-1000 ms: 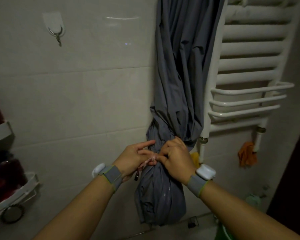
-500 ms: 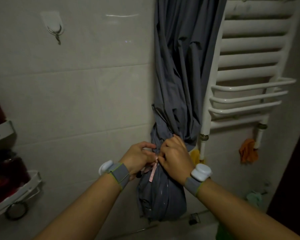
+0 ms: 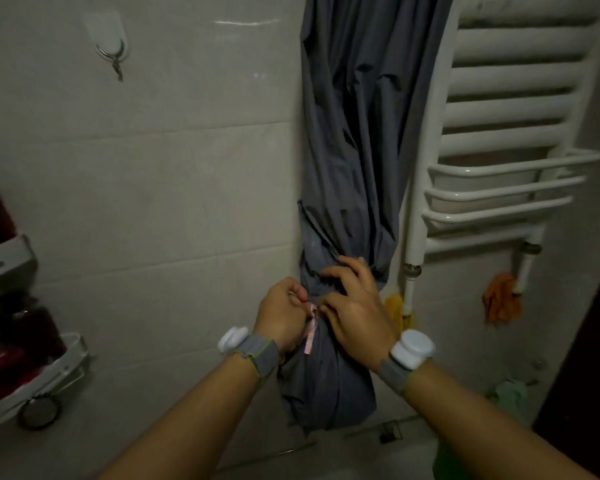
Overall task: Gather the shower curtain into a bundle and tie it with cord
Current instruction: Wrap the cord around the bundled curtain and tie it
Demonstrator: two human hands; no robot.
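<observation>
The grey curtain hangs against the tiled wall, pinched into a bundle low down. Both hands meet at the pinch: the left hand and the right hand each grip the pink cord, whose loose end dangles between the wrists. A white towel rail stands just right of the curtain. A hook sits high on the wall.

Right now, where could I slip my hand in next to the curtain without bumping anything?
Free: the bare tiled wall left of the gray shower curtain, below the wall hook. Crowded: both hands at the pink cord, the towel radiator tight on the right, the shelf far left.
</observation>
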